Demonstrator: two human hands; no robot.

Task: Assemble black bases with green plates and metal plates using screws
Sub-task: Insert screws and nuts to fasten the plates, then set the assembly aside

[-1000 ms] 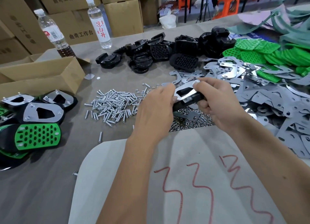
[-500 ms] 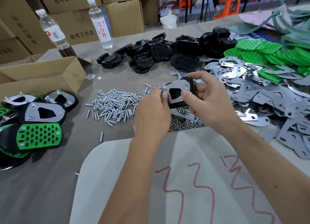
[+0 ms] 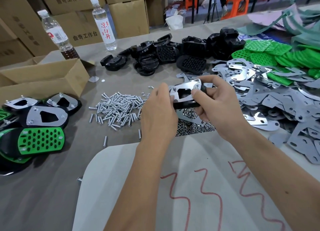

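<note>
Both hands grip one black base (image 3: 186,104) capped with a metal plate (image 3: 185,89), held above the table (image 3: 52,187): the left hand (image 3: 158,113) pinches its near-left edge, the right hand (image 3: 218,104) wraps its right side, thumb on the plate. Two bottles (image 3: 103,23) stand at the back; about five finished assemblies (image 3: 45,115) lie left, beside loose screws (image 3: 117,108). Since half a second ago, the plate has tilted flatter and both hands have lowered slightly.
</note>
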